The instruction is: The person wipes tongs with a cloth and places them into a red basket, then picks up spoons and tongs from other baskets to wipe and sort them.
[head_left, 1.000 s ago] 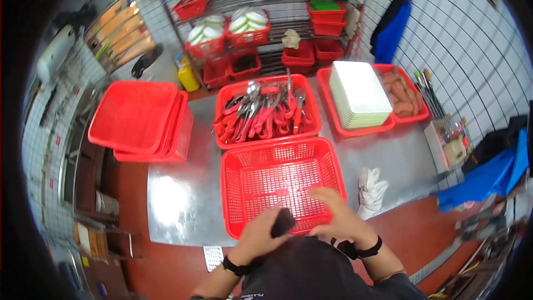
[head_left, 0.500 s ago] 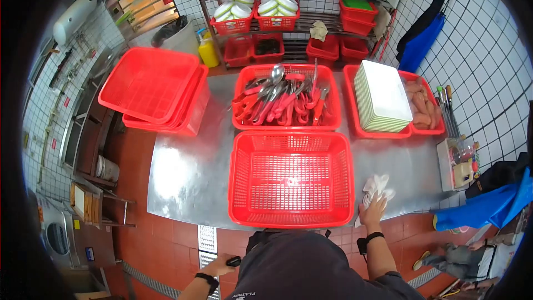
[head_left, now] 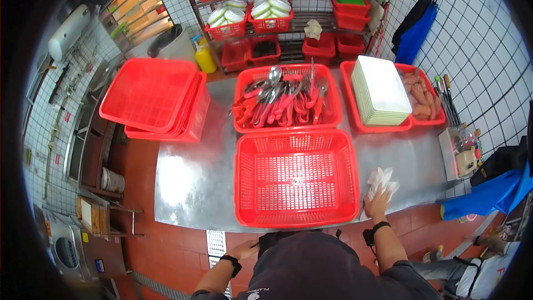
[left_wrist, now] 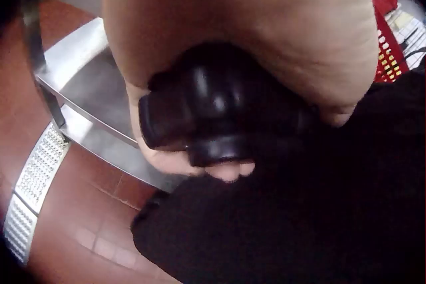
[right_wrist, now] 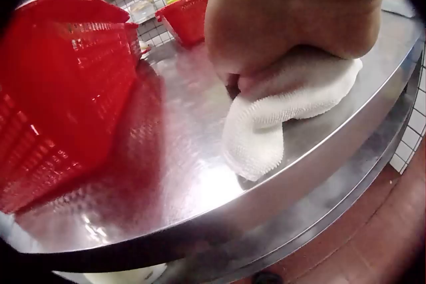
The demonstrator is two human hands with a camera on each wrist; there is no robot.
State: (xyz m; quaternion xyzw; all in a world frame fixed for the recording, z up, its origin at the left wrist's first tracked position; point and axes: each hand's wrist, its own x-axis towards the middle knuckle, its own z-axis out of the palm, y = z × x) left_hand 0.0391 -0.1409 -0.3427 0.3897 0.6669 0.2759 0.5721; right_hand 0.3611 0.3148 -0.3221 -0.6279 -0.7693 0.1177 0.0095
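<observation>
In the head view my left hand point(head_left: 243, 250) is low beside my body, past the table's front edge. Its fingers curl round a glossy black object point(left_wrist: 213, 111), whose kind I cannot tell. My right hand point(head_left: 377, 203) is at the table's front right edge, gripping a white knit glove point(head_left: 383, 179). In the right wrist view the glove's fabric point(right_wrist: 256, 134) bunches under the palm and hangs in a fold; the fingertips are hidden. Left of this hand sits a bare red perforated basket point(head_left: 297, 189), close to the front edge.
Behind the basket is a red bin point(head_left: 333, 119) of utensils with red handles. Stacked red baskets point(head_left: 147, 97) stand left. A pile of pale trays point(head_left: 383, 89) sits back right beside sausage-like pieces point(head_left: 425, 100). A person point(head_left: 472, 272) is at lower right.
Both hands were over the front of the red basket a second ago. The left has dropped beside the body with the black object; the right has moved right onto the glove.
</observation>
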